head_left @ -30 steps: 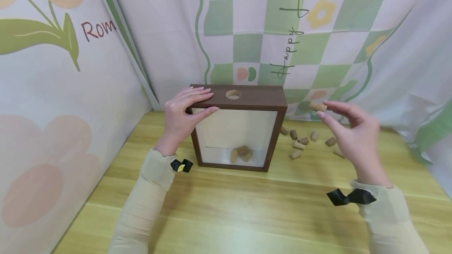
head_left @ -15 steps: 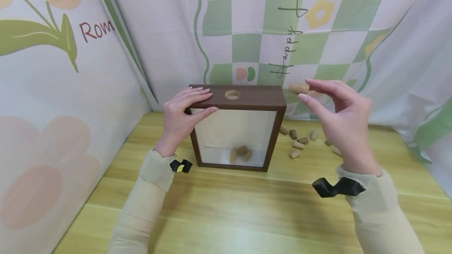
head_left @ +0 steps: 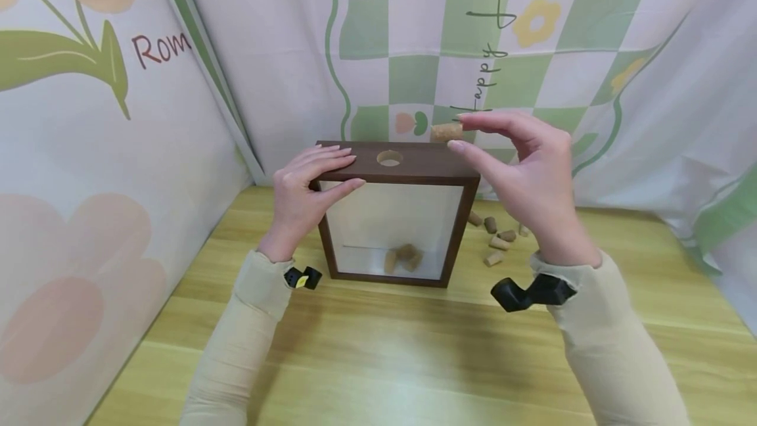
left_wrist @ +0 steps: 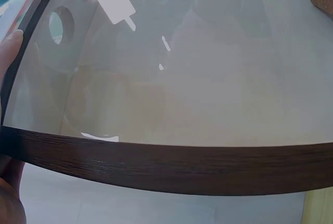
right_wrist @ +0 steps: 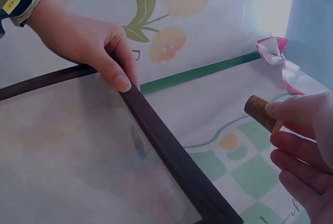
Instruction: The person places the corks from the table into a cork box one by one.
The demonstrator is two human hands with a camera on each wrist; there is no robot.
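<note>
A dark brown wooden box [head_left: 428, 160] with a clear front pane stands upright on the table, a round hole [head_left: 390, 159] in its top. My left hand [head_left: 307, 192] grips its upper left corner, fingers across the top and thumb on the front. Between the thumb and fingers of my right hand [head_left: 526, 163] is a wine cork [head_left: 446, 132], pinched level just above the box's top, to the right of the hole. Several corks [head_left: 405, 256] lie at the bottom inside the box, behind the pane. The right wrist view shows the held cork [right_wrist: 260, 112] apart from the box.
Several loose corks [head_left: 498, 242] lie on the wooden table [head_left: 378, 354] right of the box, some hidden behind my right hand. A checked curtain [head_left: 414, 77] hangs behind the box, and a printed cloth wall [head_left: 77, 215] stands at the left.
My right hand has moved left and slightly up with the cork, from beyond the box's right side to over its top. The left hand and the box have stayed still.
</note>
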